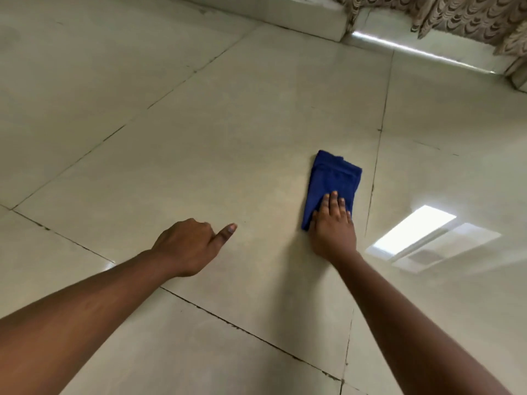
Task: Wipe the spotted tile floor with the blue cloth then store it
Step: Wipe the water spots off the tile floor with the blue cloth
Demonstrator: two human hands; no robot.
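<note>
Blue cloth flat on the tile under the right hand

Blue cloth [332,183] lies folded into a narrow oblong on the pale tile floor [228,138], its long side running away from the person. It sits just beside a dark grout line [376,172] that passes along its right edge without touching it. The near end of the cloth is covered by the right hand [333,232], which lies palm down with the fingers [332,203] spread and flat on the fabric; the hand presses on the cloth rather than clasping it, and no fingers curl around an edge. The far end of the cloth is bare and shows a folded hem.

To the left of the cloth, well apart from it, the left hand [189,246] is over the same tile with its fingers curled into a loose fist and the thumb sticking out toward the cloth; it holds nothing. Whether it touches the floor cannot be told.

To the right of the cloth, past the grout line, a bright window reflection [413,229] shines on the glossy floor. Beyond the cloth, far off, a patterned curtain [470,21] hangs down beside a pale low ledge [285,15].
</note>
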